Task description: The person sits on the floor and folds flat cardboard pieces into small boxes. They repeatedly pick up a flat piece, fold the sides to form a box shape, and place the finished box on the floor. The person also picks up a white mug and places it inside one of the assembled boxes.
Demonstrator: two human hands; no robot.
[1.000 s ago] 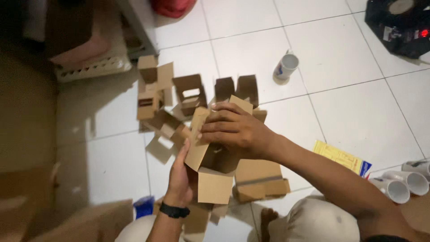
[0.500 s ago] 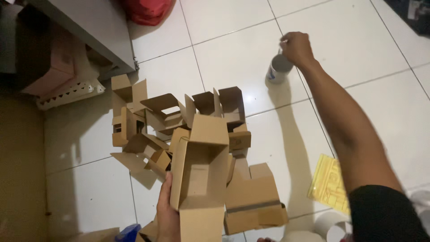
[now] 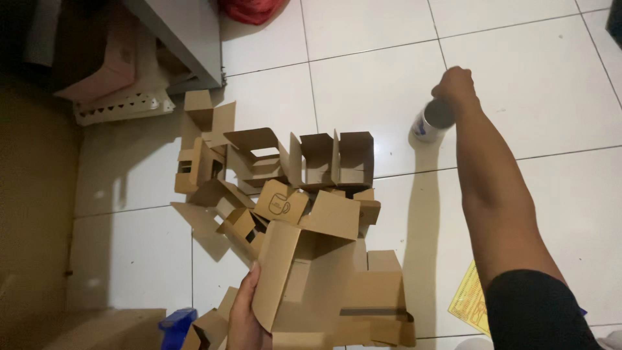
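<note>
Nearest, the left hand (image 3: 243, 317) grips an open cardboard box (image 3: 310, 275) by its side flap, just before the pile of folded boxes (image 3: 272, 168). Beyond that pile, to its right, the right hand (image 3: 453, 85) clasps a white mug (image 3: 433, 120) on the tiled floor (image 3: 531, 84).

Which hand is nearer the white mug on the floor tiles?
Right. The right hand is on the white mug, gripping its rim. The left hand is far off at the bottom of the view, holding an open cardboard box.
</note>
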